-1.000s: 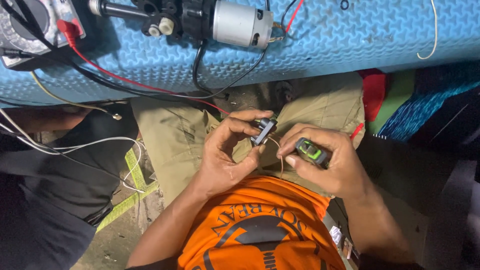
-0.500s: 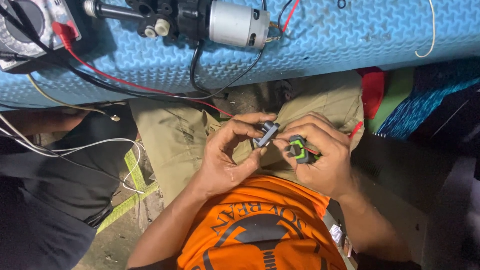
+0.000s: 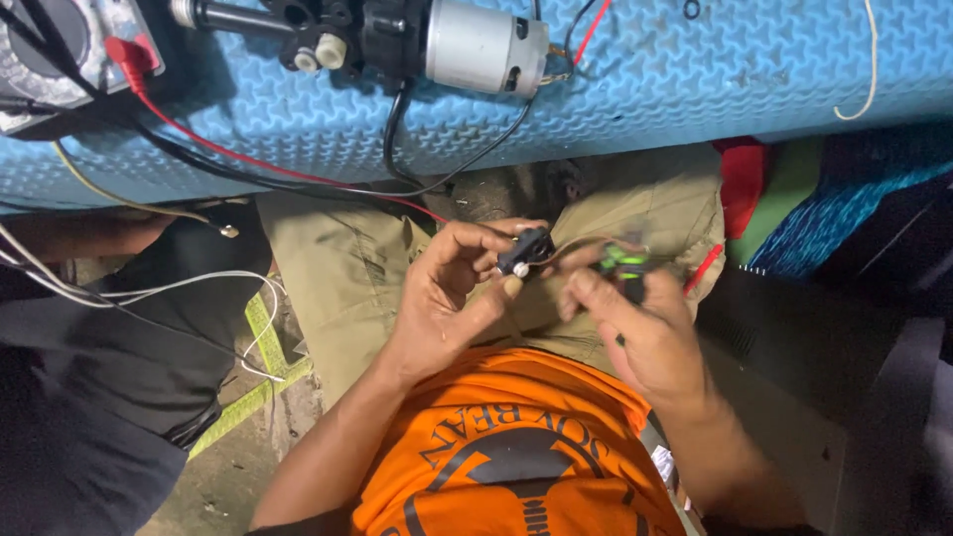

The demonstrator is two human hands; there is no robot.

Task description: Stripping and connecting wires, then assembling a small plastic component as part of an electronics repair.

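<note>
My left hand (image 3: 452, 293) pinches a small black switch-like part (image 3: 523, 250) between thumb and fingers, over my lap. A thin wire runs from that part toward my right hand (image 3: 635, 323). The right hand grips a small black-and-green tool (image 3: 622, 264), held close to the right of the black part. Both hands hover above my khaki trousers (image 3: 347, 268), just above my orange shirt (image 3: 516, 447).
A blue foam mat (image 3: 695, 79) lies ahead, carrying a silver motor with a black pump head (image 3: 452, 40) and a meter (image 3: 60, 50) at the far left. Red and black wires (image 3: 258, 164) trail off it. Another person in dark clothes (image 3: 89, 377) sits at left. A yellow tape measure (image 3: 260, 357) lies on the floor.
My right hand has turned, so its back now faces me and the green tool shows less. The hands stay close together over my lap.
</note>
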